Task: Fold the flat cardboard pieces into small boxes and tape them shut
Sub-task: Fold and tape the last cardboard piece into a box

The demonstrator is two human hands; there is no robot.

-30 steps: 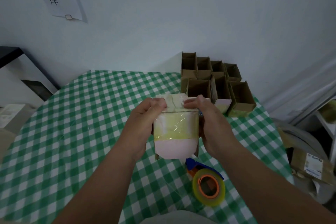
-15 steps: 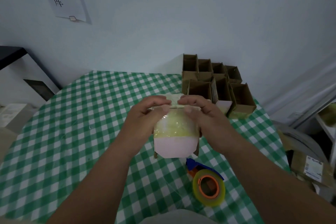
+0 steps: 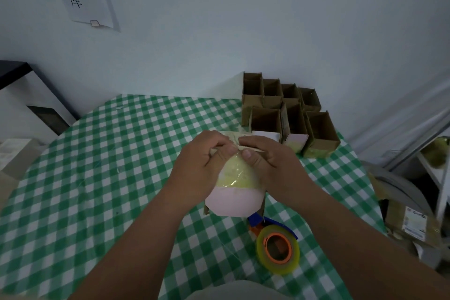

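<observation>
A small cardboard box (image 3: 233, 200), pink on its near side with yellowish tape across the upper part, is held above the green checked table (image 3: 97, 165). My left hand (image 3: 202, 165) grips its left side, thumb pressed on the taped top edge. On the right side my right hand (image 3: 270, 163) holds it, thumb next to the left thumb on the same edge. The two thumbs almost touch. The box's far side is hidden behind my hands.
A roll of yellowish tape in a blue and orange dispenser (image 3: 277, 246) lies on the table just below the box. Several open folded cardboard boxes (image 3: 287, 109) stand at the back right against the wall. A chair and cartons (image 3: 411, 221) are off the table's right edge.
Both hands have slid inward along the box's top edge until the thumbs nearly meet. The box has tilted a little and sits slightly lower in view.
</observation>
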